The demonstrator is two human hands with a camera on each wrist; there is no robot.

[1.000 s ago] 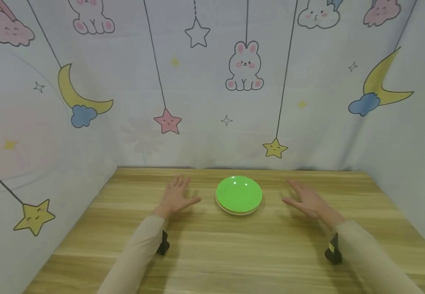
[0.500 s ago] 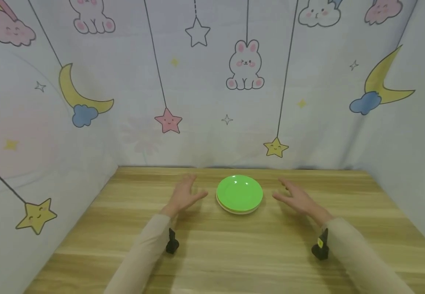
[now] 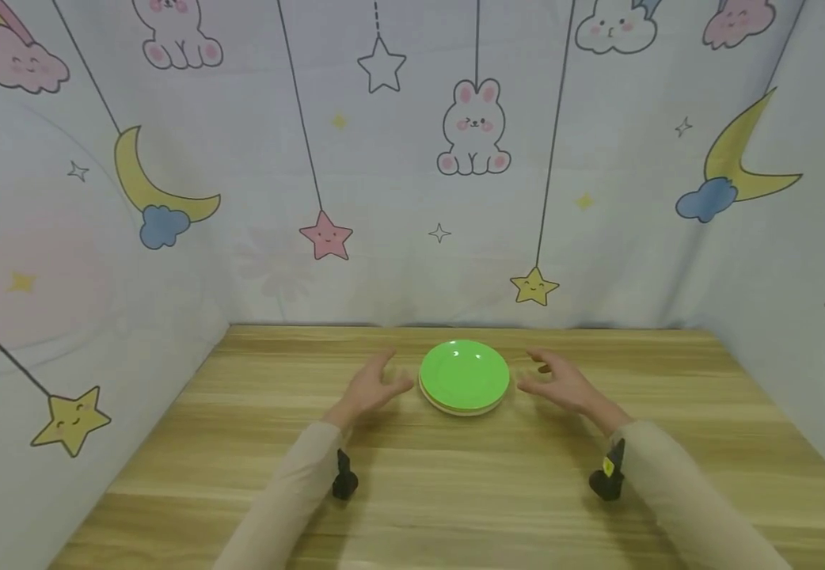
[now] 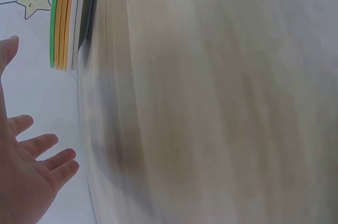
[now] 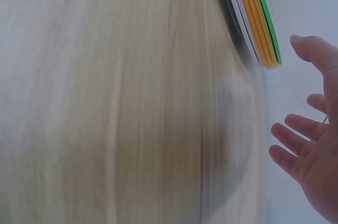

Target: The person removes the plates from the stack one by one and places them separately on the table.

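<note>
A stack of plates (image 3: 464, 376) sits toward the back of the wooden table, a green one on top. Side-on in the left wrist view, the stack (image 4: 64, 20) shows a green rim, then orange rims, then white ones. My left hand (image 3: 370, 388) hovers just left of the stack, fingers relaxed and thumb spread toward it. On the other side, my right hand (image 3: 562, 384) is held with its thumb close to the rim. Neither hand touches the plates. In the right wrist view the right hand (image 5: 311, 139) has its fingers apart and holds nothing.
The wooden table (image 3: 455, 491) reaches back to a pale cloth (image 3: 384, 158) printed with stars, moons and rabbits, which also hangs along both sides. Small black devices (image 3: 344, 476) are strapped at both wrists.
Both hands have moved inward toward the plates, the left one rightward and the right one leftward. The fingers look slightly more bent than before. The stack has stayed where it was.
</note>
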